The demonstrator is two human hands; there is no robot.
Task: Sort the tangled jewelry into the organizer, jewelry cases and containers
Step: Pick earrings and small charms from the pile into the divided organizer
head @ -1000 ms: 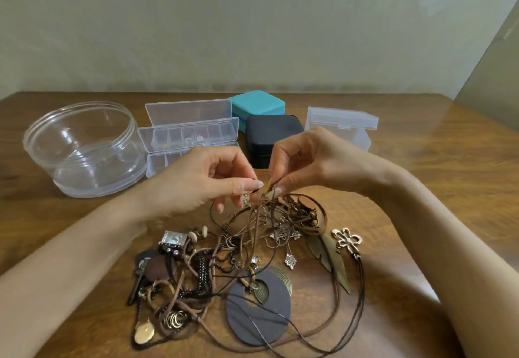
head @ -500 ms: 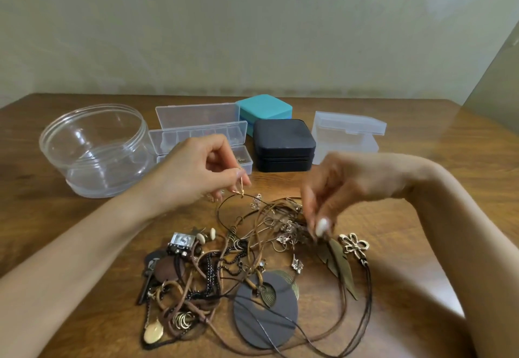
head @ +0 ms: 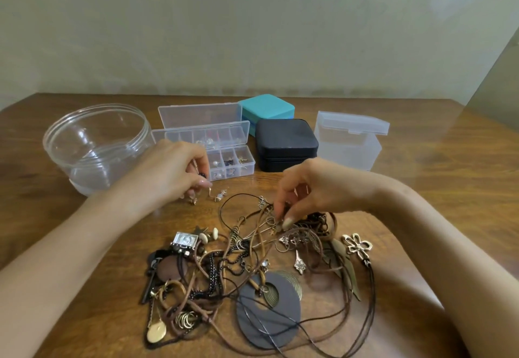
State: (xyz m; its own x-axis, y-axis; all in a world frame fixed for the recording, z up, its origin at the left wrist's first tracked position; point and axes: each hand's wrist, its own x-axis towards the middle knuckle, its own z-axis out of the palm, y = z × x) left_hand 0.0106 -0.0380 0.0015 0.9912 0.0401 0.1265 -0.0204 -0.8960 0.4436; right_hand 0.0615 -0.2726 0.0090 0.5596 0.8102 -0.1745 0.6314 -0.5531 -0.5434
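A tangled jewelry pile (head: 252, 270) of brown cords, dark chains, charms and a grey disc pendant lies on the wooden table in front of me. My right hand (head: 311, 189) reaches down into its top edge and pinches a small metal piece among the cords. My left hand (head: 171, 172) hovers low in front of the clear organizer (head: 241, 161), fingers curled, its thumb tip at the hook of a small gold earring (head: 217, 196) that touches the table. Another small earring (head: 193, 201) lies under its fingers. Several organizer compartments hold small pieces.
A round clear container (head: 95, 144) stands at the left. Behind the organizer sit a teal case (head: 266, 106) and a black case (head: 286, 144), both closed. A frosted lidded box (head: 348, 144) stands at the right. A flower pendant (head: 358, 245) lies at the pile's right edge.
My hands parted. The left one drew a small earring out of the tangle, carried it left and lowered it to the table. The right one dropped back into the pile's top.
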